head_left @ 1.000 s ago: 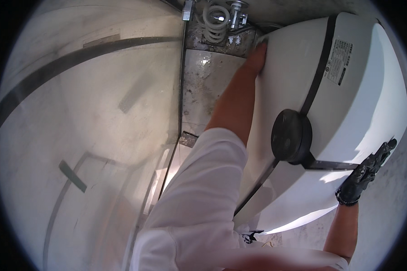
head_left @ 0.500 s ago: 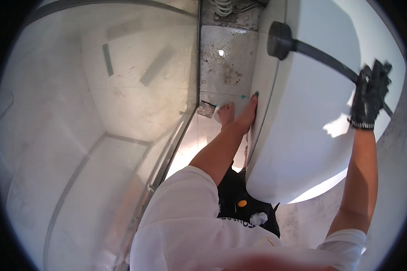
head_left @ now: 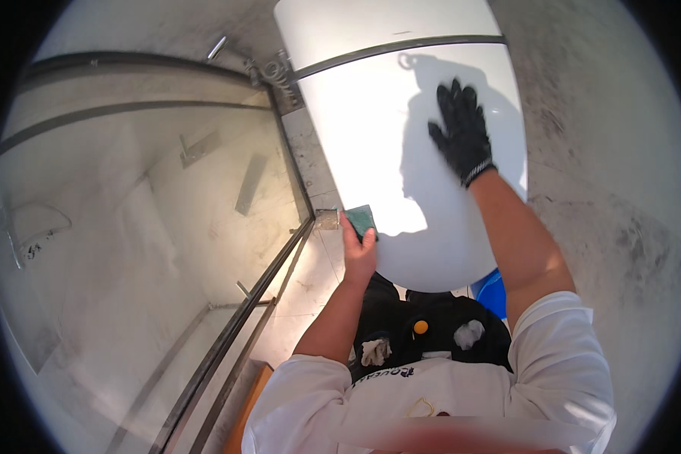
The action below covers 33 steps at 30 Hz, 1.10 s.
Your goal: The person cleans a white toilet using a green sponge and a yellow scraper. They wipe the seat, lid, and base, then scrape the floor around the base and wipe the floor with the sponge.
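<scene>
A large white toilet with a rounded front end stands before me, its lid down and a dark band running across it. Beside its left edge, my left hand, bare, is closed on a green scouring pad that touches the lid's rim. My right hand wears a black glove and lies on the right part of the lid, fingers spread, nothing visible in it. Shadow from my body falls around that hand.
A dark-framed glass panel stands close on the left. A coiled hose hangs by the wall at the toilet's far left. Something blue shows under my right forearm. An orange-brown edge is at lower left.
My view has turned, so the toilet appears more upright. My left hand has come up from its side, and the green pad now shows. My right hand has left the dark band and lies nearer.
</scene>
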Available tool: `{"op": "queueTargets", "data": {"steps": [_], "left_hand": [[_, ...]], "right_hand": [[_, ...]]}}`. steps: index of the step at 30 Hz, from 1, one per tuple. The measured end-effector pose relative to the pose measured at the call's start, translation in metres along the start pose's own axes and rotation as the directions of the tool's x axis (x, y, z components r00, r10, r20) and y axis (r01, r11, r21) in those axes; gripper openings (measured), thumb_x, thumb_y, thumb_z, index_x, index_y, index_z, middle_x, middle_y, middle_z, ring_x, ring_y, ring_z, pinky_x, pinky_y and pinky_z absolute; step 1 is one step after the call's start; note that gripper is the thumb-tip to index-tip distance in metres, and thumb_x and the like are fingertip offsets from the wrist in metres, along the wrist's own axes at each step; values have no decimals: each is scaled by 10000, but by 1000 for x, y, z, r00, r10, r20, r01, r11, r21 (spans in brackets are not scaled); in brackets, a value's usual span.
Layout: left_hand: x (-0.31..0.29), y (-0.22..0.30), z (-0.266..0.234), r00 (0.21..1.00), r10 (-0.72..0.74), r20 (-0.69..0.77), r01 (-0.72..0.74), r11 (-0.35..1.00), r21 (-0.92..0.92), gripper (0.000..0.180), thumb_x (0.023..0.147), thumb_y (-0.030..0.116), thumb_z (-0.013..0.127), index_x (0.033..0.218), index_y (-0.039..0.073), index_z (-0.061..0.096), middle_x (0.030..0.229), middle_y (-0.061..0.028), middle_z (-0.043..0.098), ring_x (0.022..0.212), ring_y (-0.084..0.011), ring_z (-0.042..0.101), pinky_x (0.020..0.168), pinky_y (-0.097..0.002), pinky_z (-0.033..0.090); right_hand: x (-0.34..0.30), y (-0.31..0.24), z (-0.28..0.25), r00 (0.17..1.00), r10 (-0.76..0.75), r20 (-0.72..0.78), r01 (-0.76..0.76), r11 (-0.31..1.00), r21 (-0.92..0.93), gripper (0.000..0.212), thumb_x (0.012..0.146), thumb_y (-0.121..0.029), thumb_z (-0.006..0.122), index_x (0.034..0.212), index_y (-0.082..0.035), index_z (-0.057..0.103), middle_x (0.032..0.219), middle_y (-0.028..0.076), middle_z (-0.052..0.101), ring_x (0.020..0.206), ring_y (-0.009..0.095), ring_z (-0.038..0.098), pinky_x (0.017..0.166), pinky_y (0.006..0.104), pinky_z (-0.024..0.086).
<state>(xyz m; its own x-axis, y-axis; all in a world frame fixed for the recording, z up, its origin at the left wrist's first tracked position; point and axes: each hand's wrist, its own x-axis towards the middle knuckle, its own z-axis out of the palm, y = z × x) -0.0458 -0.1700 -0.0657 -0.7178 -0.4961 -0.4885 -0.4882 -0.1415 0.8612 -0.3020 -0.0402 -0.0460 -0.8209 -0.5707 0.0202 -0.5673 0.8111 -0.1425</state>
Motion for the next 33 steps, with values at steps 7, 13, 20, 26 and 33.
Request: {"op": "queueTargets", "data": {"steps": [7, 13, 20, 26, 33], "left_hand": [[10, 53, 30, 861, 455, 228, -460, 505, 730, 506, 813, 34, 474, 1301, 66, 344, 1329, -241, 321, 1203, -386, 351, 992, -414, 311], [7, 71, 104, 674, 310, 670, -736, 207, 644, 538, 793, 131, 512, 1308, 122, 356, 1390, -167, 247, 1280, -369, 225, 1024, -506, 205], [42, 48, 39, 903, 368, 221, -336, 287, 897, 624, 760, 176, 562, 1314, 41, 310, 1371, -229, 227, 1264, -384, 226, 991, -506, 243], [105, 41, 6, 981, 166, -103, -86, 839, 538, 573, 874, 290, 491, 1242, -104, 296, 1256, -274, 378, 1156, -315, 408, 987, -350, 308], [125, 34, 18, 919, 130, -372, 64, 882, 467, 628, 885, 406, 464, 1172, -139, 338, 1139, -235, 489, 1005, -276, 502, 886, -328, 397]], "right_hand": [[-155, -5, -35, 957, 184, 223, -266, 864, 429, 555, 829, -234, 504, 1317, -54, 312, 1418, 205, 150, 1309, 380, 147, 1038, 479, 197], [-150, -4, -24, 970, 228, -87, -126, 773, 622, 463, 856, -259, 444, 1270, -61, 385, 1386, 218, 214, 1243, 398, 279, 994, 394, 313], [-141, -7, -4, 973, 167, 157, -204, 943, 262, 587, 821, -239, 459, 1333, -32, 260, 1373, 176, 260, 1266, 321, 276, 1012, 375, 293], [-98, 59, 5, 977, 58, -204, -91, 984, -155, 489, 829, -217, 464, 1230, 49, 376, 1281, 199, 385, 1166, 342, 396, 918, 431, 379], [-175, 140, 63, 809, 436, 395, -569, 408, 714, 355, 893, -253, 383, 1175, -46, 442, 1228, 170, 435, 1071, 264, 469, 882, 344, 392]]}}
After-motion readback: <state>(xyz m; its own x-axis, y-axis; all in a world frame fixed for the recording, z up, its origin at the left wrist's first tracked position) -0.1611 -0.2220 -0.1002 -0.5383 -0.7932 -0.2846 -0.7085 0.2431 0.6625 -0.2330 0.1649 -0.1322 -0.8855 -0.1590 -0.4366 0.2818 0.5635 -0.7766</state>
